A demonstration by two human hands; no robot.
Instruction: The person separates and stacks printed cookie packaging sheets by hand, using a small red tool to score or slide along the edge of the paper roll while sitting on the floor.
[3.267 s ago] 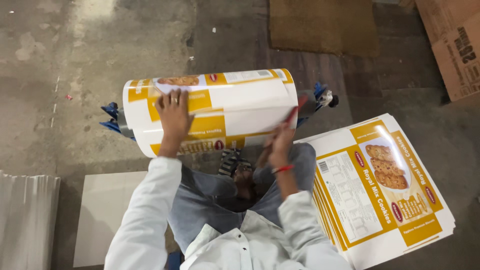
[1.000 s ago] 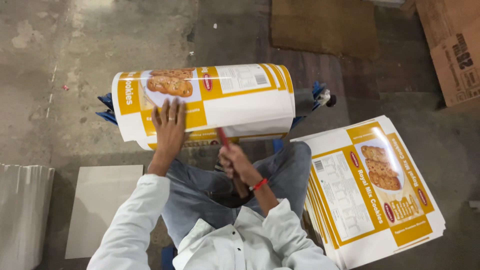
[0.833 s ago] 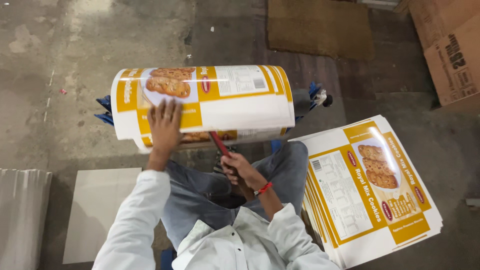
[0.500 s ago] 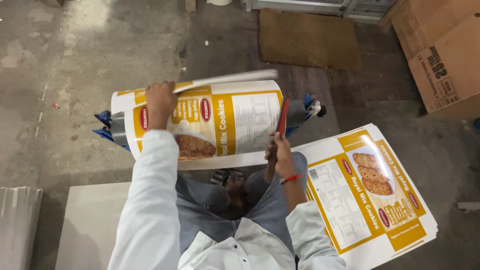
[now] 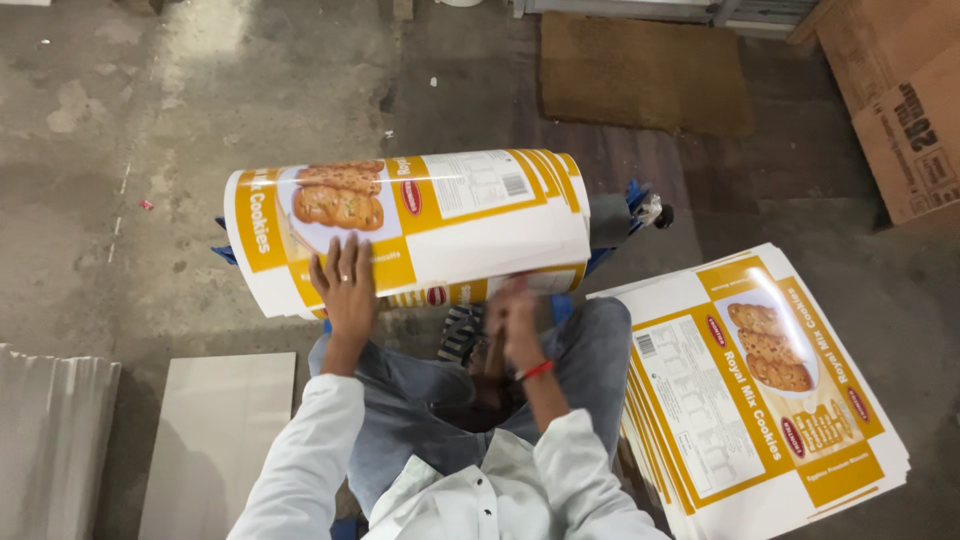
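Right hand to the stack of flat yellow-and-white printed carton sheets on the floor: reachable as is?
Probably yes. The stack of flat yellow-and-white printed carton sheets lies right beside the right knee, nothing between it and the right hand. The hand is blurred; whether it holds something is unclear.

Bare concrete floor doing all the carrying here

A stack of flat printed cartons is lying on it at the right, a brown mat is sitting up top, cardboard boxes are resting in the corner, and a pale board is lying lower left.

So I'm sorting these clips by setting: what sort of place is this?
Probably a packaging workshop or storeroom: bare concrete floor, a stack of flat printed cartons and cardboard boxes by the wall.
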